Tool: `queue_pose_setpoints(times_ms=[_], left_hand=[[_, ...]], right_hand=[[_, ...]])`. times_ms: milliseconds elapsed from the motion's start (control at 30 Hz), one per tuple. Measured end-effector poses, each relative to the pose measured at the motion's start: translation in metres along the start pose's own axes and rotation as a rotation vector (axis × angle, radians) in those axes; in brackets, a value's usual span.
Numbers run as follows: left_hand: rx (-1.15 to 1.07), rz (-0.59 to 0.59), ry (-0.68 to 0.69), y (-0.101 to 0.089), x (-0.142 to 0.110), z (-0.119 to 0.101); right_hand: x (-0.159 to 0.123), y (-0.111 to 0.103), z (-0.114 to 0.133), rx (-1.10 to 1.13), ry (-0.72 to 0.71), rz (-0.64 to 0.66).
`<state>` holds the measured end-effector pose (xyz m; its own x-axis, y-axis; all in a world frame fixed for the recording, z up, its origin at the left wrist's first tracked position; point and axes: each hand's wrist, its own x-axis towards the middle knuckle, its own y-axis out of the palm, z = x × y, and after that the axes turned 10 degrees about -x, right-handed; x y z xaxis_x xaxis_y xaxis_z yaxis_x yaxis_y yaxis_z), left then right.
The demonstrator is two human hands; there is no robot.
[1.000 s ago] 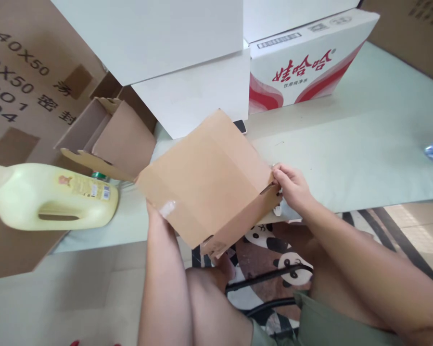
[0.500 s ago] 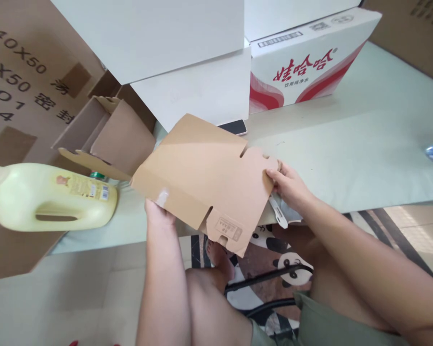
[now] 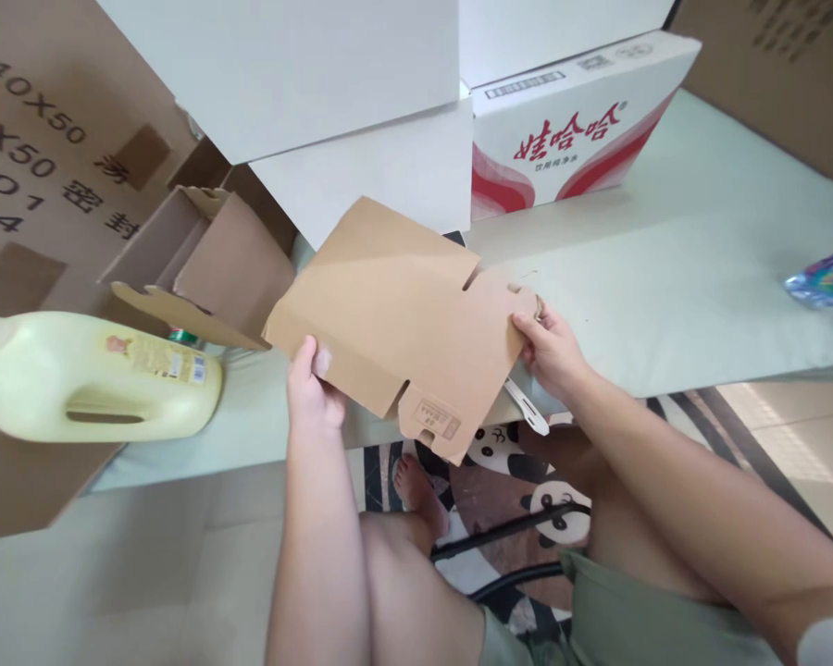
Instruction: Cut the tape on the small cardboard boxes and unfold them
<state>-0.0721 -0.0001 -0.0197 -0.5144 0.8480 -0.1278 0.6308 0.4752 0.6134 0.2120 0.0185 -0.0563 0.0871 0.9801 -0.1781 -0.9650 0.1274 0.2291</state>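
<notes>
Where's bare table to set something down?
Most room: the pale green tabletop right of the right hand, bordered by the red-and-white carton behind and the blue plastic item at right. A narrow strip lies between the yellow jug and left hand. Crowded: back left, with the open cardboard box and white boxes; centre, under the held cardboard.

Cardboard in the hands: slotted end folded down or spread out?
Spread out: the slotted end runs on from the main panel with its print in view; the right hand holds it.
</notes>
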Motion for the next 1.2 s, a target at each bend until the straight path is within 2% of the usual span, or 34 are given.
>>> queue_pose_setpoints(times_ms=[100, 200, 267, 400, 533, 700, 867, 1067, 1200], left_hand=[[-0.001, -0.114, -0.05, -0.002, -0.001, 0.0], [0.036, -0.121, -0.054, -0.008, -0.004, -0.003], [0.094, -0.136, -0.055, -0.015, -0.006, -0.005], [0.239, -0.232, -0.085, -0.028, -0.008, -0.012], [0.273, -0.19, -0.128, -0.033, -0.007, -0.016], [0.227, -0.139, -0.095, -0.027, -0.004, -0.013], [0.223, -0.139, -0.083, -0.017, -0.001, -0.011], [0.194, -0.219, -0.1, -0.008, -0.001, -0.012], [0.219, -0.165, -0.094, -0.004, -0.003, -0.008]], right_hand=[[-0.012, 0.0, -0.002, 0.019, 0.107, 0.112], [-0.024, 0.003, -0.007, 0.024, 0.175, 0.225], [-0.03, 0.006, -0.01, 0.011, 0.179, 0.244], [-0.031, 0.015, -0.016, -0.014, 0.141, 0.181], [-0.03, 0.025, -0.023, -0.013, 0.089, 0.092], [-0.025, 0.031, -0.027, -0.003, 0.058, 0.033], [-0.019, 0.033, -0.021, 0.027, 0.062, 0.04], [-0.002, 0.018, -0.014, 0.073, 0.005, -0.041], [0.01, -0.003, -0.003, 0.114, -0.026, -0.019]])
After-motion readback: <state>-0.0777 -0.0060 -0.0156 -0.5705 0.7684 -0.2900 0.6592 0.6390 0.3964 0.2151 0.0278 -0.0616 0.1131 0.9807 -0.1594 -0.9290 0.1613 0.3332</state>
